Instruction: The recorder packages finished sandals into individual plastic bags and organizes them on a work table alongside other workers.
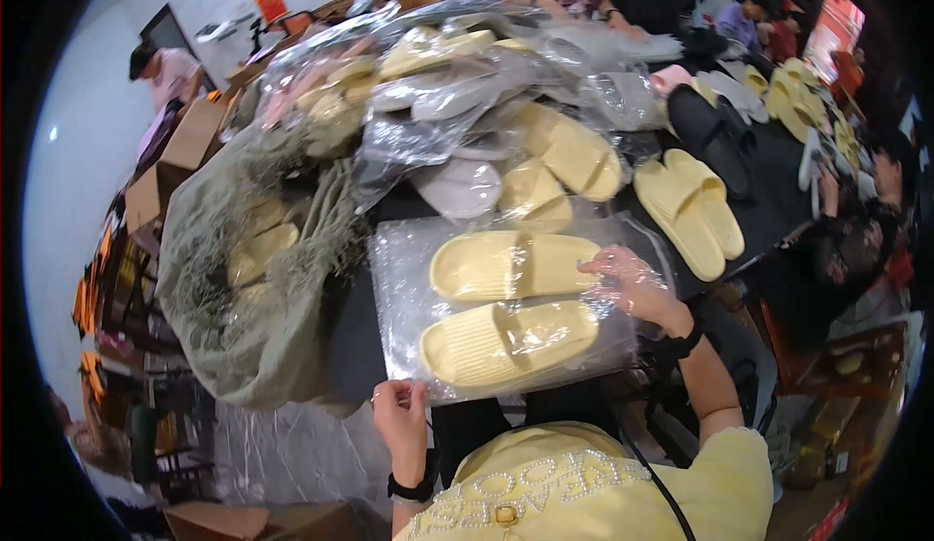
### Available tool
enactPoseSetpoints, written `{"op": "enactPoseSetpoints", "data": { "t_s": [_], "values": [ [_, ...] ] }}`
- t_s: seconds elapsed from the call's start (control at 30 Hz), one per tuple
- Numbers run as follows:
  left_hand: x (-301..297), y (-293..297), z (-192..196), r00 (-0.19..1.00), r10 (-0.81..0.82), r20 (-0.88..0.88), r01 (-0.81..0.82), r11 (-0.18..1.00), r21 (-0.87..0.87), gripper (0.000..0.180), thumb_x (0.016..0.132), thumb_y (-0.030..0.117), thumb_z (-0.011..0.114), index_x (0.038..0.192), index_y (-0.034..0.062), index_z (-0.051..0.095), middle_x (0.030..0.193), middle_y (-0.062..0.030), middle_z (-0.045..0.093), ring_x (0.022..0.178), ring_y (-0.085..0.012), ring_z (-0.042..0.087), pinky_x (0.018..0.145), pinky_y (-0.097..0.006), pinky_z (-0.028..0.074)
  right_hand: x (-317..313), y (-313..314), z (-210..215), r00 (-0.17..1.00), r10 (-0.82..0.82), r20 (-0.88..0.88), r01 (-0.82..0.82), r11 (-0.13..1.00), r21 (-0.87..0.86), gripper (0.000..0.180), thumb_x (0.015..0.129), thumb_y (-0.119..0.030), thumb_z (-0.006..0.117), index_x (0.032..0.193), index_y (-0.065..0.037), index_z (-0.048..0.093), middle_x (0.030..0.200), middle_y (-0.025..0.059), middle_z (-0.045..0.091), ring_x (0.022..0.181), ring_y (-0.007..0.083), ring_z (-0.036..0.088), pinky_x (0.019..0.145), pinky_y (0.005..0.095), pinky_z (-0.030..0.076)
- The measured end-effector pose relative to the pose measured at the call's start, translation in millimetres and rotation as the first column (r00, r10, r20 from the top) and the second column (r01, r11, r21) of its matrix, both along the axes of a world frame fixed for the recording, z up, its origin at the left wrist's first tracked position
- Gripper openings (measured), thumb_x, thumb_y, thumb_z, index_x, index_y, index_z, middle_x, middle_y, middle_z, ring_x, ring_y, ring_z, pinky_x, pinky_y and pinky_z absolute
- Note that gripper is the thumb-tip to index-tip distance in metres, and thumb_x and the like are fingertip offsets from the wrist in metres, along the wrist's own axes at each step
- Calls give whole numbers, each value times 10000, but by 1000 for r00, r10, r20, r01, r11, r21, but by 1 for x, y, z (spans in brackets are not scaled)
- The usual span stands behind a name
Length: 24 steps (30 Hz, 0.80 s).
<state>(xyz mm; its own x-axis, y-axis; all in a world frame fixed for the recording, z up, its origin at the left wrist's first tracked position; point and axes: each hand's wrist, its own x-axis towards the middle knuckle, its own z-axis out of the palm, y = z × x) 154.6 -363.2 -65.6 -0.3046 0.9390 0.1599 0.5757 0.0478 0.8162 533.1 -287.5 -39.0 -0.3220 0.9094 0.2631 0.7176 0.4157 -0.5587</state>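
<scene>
In bag (404, 278), slippers (472, 346) crosswise, toes leftward, left hand (401, 414) pinching bag, right hand (637, 286) spread

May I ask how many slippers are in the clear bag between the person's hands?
2: the farther slipper, by the right hand, and the nearer slipper alongside; none seems hidden.

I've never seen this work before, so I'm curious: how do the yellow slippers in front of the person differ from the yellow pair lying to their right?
The front pair lies in a clear bag; the side pair looks unbagged. The front pair's toes point left; the side pair's point mostly away from the person. The right hand is at the front pair; no hand touches the side pair. Both are pale yellow with broad straps.
</scene>
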Motion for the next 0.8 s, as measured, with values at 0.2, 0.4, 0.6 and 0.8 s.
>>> {"op": "enactPoseSetpoints", "data": {
  "t_s": [0.2,0.4,0.6,0.8],
  "values": [
    [-11,0,-6,988,8,156,2,998,-62,193,785,97,722,847,0,568,736,-74,559,611,-150,534,580,-263,448,-50,27,6,905,402,135,-401,915,-36,465,819,-284,656,1230,-95,549,1258,109,515,1087,309,508,931,402,400],
    [-26,-5,0,996,-81,-48,68,970,-233,352,706,54,734,995,16,538,824,-111,570,755,-242,561,688,-346,454,-49,34,-8,861,397,317,-402,914,-53,517,821,-289,635,1276,-91,492,1319,106,458,1037,324,523,900,426,413],
    [-11,23,28,930,-251,-269,292,948,128,430,816,63,602,1217,-13,467,1236,-199,479,1151,-342,463,948,-388,380,-63,52,3,881,444,165,-422,894,-152,463,812,-294,639,1195,-52,542,1175,185,537,1015,356,527,890,432,421],
    [11,47,-17,829,-429,-359,443,895,-46,633,904,279,504,1397,-39,266,1416,-230,346,1338,-380,291,1106,-468,182,-110,55,9,887,352,298,-303,932,-199,420,836,-366,563,934,41,585,952,205,582,954,360,564,810,448,456]
  ]
}}
